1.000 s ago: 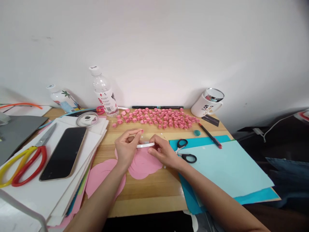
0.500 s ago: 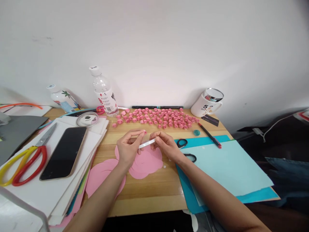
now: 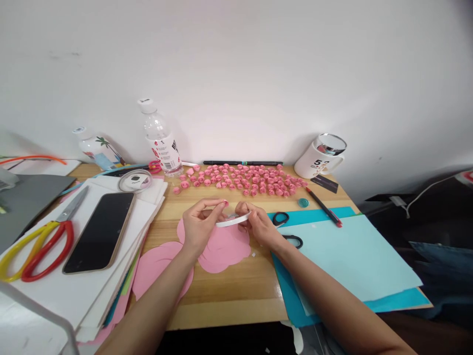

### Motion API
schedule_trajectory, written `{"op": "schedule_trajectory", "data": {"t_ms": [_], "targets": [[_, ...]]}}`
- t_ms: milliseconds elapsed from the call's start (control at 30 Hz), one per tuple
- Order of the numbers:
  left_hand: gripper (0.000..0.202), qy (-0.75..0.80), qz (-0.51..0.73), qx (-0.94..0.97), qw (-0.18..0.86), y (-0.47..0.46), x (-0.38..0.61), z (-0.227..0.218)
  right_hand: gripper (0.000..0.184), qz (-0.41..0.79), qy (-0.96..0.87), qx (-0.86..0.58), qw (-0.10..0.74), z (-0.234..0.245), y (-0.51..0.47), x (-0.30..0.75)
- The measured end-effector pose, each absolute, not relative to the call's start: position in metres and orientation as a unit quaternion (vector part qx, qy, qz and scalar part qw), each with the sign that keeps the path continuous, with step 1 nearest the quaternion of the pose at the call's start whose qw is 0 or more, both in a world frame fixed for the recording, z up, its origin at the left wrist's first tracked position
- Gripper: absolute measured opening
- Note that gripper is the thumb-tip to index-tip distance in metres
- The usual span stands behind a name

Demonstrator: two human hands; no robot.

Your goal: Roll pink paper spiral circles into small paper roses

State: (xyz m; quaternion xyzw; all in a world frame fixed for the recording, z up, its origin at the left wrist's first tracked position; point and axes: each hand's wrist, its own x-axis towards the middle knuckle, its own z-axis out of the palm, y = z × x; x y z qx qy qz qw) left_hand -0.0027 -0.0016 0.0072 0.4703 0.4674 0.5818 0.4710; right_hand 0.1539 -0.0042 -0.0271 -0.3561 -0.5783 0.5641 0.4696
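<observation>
Over the pink paper cut-outs (image 3: 225,251), my left hand (image 3: 201,222) pinches a small piece of pink paper (image 3: 226,202) between thumb and forefinger. My right hand (image 3: 258,224) is closed on the far end of a narrow white ring (image 3: 232,221) that looks like a roll of tape. Its near rim reaches across to my left fingers. Behind both hands lie many small rolled pink paper roses (image 3: 254,180). Some of the fingers are hidden behind the palms and the white ring.
Left: scissors (image 3: 48,246) and a phone (image 3: 99,231) on stacked paper (image 3: 148,202), with a water bottle (image 3: 162,140) behind. Right: a white mug (image 3: 314,158), a red-tipped pen (image 3: 323,207), a teal cap (image 3: 303,202), black-handled scissors (image 3: 293,240) and blue sheets (image 3: 354,256).
The white ring has turned in my right hand; its rim now shows as a longer curve with part of its inside visible. My left hand still pinches the pink paper.
</observation>
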Motion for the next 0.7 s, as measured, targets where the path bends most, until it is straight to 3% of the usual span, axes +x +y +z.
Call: {"op": "schedule_trajectory", "data": {"t_ms": [233, 400, 567, 700], "targets": [[0.014, 0.486, 0.565, 0.51, 0.429, -0.008, 0.002, 0.002, 0.031, 0.558, -0.514, -0.393, 0.52, -0.017, -0.006, 0.146], [0.016, 0.516, 0.61, 0.486, 0.355, -0.009, 0.006, -0.003, 0.038, 0.455, -0.575, -0.382, 0.562, -0.02, -0.012, 0.137], [0.011, 0.504, 0.624, 0.551, 0.23, -0.009, 0.004, -0.01, 0.027, 0.373, -0.603, -0.403, 0.579, -0.023, -0.016, 0.132], [0.011, 0.49, 0.626, 0.584, 0.163, -0.011, 0.003, -0.013, 0.007, 0.278, -0.638, -0.454, 0.556, -0.013, -0.021, 0.129]]}}
